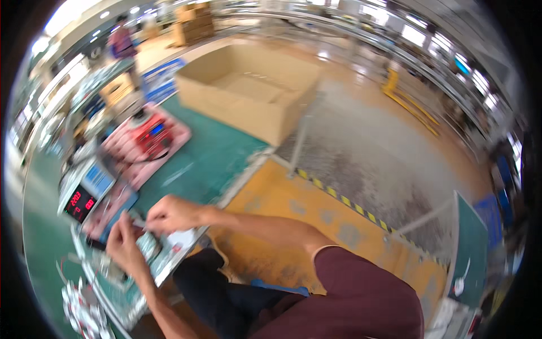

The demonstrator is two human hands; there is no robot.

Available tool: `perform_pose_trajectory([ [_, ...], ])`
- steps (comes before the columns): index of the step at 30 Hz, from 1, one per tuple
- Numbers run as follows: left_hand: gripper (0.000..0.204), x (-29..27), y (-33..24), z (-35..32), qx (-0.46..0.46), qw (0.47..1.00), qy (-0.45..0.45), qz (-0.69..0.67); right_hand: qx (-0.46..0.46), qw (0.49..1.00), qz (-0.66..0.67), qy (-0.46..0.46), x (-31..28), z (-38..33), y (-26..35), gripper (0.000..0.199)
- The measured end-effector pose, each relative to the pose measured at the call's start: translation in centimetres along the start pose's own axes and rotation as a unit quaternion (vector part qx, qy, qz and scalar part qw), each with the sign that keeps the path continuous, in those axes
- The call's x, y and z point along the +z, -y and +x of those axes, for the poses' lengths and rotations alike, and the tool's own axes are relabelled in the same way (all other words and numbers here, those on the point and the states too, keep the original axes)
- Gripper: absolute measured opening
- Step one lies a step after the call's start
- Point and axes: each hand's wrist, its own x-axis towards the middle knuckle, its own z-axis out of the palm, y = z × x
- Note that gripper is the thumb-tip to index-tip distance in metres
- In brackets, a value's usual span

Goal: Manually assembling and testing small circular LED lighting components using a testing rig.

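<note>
Maroon shirt [367, 291] foremost, hands [123, 246] [172, 214] side by side near red digits [79, 204].

You're in a dark maroon top [370, 294], one colour across the part in view, matte cloth, looks soft. Your right sleeve [339, 264] is the same maroon, short, fairly loose, rounded opening near the elbow. Your trousers [209, 282] read black or very dark navy, can't tell which; folds mostly lost in the dark cloth. Your right forearm [257, 224] is bare from sleeve opening to wrist; your left forearm [160, 299] is bare as far as it shows. Your right hand [169, 214] and left hand [123, 243] are both bare, fingers uncovered. Fingertips too blurred for finer detail.
</note>
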Motion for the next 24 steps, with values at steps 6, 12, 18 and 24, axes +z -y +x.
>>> perform_pose_trajectory([
  [6,0.029,3.3,-1.8,-2.1,-0.135,0.964,0.017,-0.228,-0.009,0.994,-0.027,-0.104,-0.8,-3.0,3.4,0.026],
  [12,0.019,4.1,-1.6,-3.7,-0.145,0.945,0.086,-0.280,0.004,0.986,0.002,-0.167,0.2,-6.9,4.6,0.021],
  [18,0.020,5.5,-1.9,-8.7,-0.180,0.927,0.103,-0.314,0.089,0.979,0.060,-0.173,1.1,-10.3,5.7,0.020],
  [24,0.014,3.6,-1.7,-12.8,-0.220,0.881,0.119,-0.401,0.084,0.964,0.190,-0.167,3.5,-11.0,5.8,0.013],
])
